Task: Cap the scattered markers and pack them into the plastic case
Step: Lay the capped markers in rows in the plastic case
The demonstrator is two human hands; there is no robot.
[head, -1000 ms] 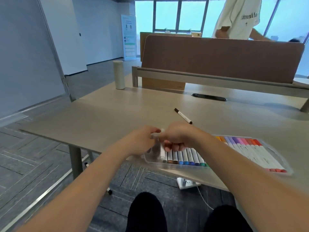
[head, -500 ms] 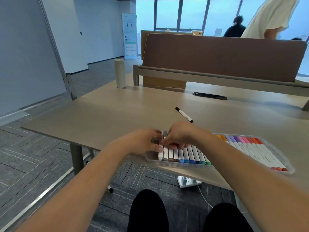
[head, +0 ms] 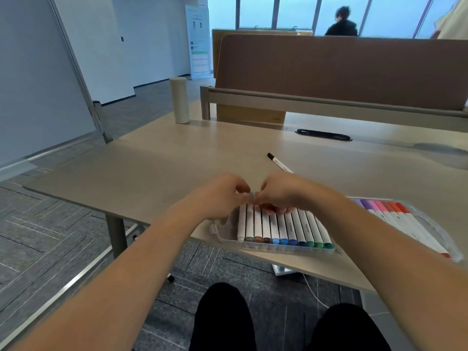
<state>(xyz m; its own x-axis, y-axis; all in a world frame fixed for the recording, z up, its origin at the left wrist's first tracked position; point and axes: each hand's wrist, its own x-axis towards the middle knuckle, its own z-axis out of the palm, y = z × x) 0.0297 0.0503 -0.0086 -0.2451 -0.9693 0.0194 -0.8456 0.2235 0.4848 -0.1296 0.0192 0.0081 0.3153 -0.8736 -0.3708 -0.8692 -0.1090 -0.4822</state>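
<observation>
Pinching marker point(head: 252, 195), left hand point(head: 222, 196) and right hand point(head: 281, 193), over case point(head: 291, 248).

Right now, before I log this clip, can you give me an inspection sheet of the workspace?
Surface: pale wooden desk.
Job's things: clear plastic case holds rows of white-barrelled markers with coloured caps; one black-capped white marker lies loose beyond the hands.
Clutter: beige cylindrical bottle, cardboard box at the far side.
Grippers: left hand and right hand both pinch a small grey piece above the case; cap or marker end, cannot tell.
Cables: white cable, white power strip under the desk.
Surroundings: brown divider panel, seated person by windows, grey carpet.
</observation>
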